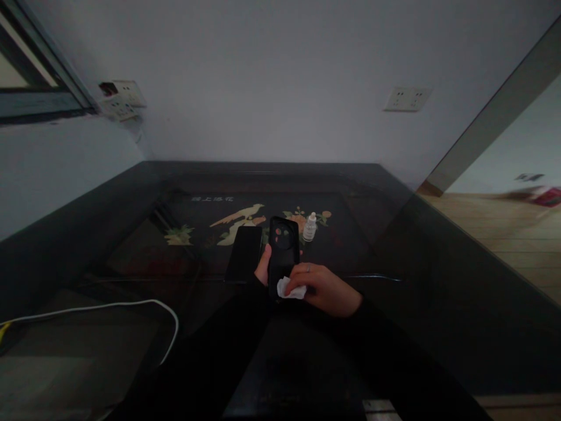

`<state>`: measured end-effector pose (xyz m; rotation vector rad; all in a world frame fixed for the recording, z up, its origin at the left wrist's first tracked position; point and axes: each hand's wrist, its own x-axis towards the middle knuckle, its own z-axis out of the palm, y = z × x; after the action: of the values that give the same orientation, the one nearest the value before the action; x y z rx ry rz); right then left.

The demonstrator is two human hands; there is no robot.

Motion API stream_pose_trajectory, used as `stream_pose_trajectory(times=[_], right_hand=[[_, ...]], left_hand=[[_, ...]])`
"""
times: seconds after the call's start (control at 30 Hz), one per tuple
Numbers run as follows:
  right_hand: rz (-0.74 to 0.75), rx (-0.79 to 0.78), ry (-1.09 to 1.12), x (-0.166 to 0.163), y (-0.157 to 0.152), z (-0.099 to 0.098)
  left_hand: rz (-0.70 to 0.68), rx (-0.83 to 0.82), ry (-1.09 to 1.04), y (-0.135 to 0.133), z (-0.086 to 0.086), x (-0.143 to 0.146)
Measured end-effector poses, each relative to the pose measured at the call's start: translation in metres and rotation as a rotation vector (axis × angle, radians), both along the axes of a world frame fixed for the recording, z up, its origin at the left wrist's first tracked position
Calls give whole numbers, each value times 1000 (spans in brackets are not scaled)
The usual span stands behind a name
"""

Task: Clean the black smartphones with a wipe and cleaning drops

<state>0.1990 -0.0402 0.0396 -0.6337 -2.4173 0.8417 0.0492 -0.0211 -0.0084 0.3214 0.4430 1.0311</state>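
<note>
My left hand (263,266) grips a black phone (283,248) by its left edge, back side up, with its round camera ring facing me. My right hand (324,287) pinches a small white wipe (289,289) and presses it against the lower part of that phone. A second black phone (244,252) lies flat on the table just left of my left hand. A small white dropper bottle (310,227) stands upright just beyond and to the right of the held phone.
The dark glass-topped table (394,304) has a bird and flower inlay under the glass. A white cable (131,307) loops across its near left side. Wall sockets (407,98) sit on the back wall, more at the left (123,98). Wooden floor lies to the right.
</note>
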Motion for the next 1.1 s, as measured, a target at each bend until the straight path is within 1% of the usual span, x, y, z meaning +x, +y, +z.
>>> stream_pose_trajectory(times=[0.07, 0.17, 0.27, 0.33, 0.4, 0.47, 0.57, 0.67, 0.73, 0.87, 0.93, 1.1], right_hand=[[-9, -11, 23, -1, -1, 0], [-8, -17, 77, -7, -3, -1], [-11, 37, 39, -7, -3, -1], [-19, 72, -28, -3, 0, 1], [-34, 86, -64, 0, 2, 2], [-49, 89, -42, -1, 1, 3], [-43, 93, 28, -5, -1, 1], [2, 75, 30, -5, -1, -1], [19, 60, 3, -2, 1, -1], [21, 41, -1, 1, 3, -1], [25, 42, 26, -1, 2, -1], [24, 23, 29, -2, 0, -1]], left_hand=[[-3, -9, 7, 0, 1, 1], [-46, -88, 35, -2, 5, 4], [2, -137, 62, -2, 11, 5], [37, -108, 56, -2, 11, 3], [5, -73, 30, -1, 7, 2], [-28, -52, -6, -1, 2, 1], [15, -35, -51, -2, -3, 3], [-10, -88, -7, -1, -1, 3], [-38, -89, 27, -1, 4, 3], [-29, -97, 43, -1, 11, 4], [-18, -110, 43, -2, 9, 5], [-32, -43, 63, 1, -1, 1]])
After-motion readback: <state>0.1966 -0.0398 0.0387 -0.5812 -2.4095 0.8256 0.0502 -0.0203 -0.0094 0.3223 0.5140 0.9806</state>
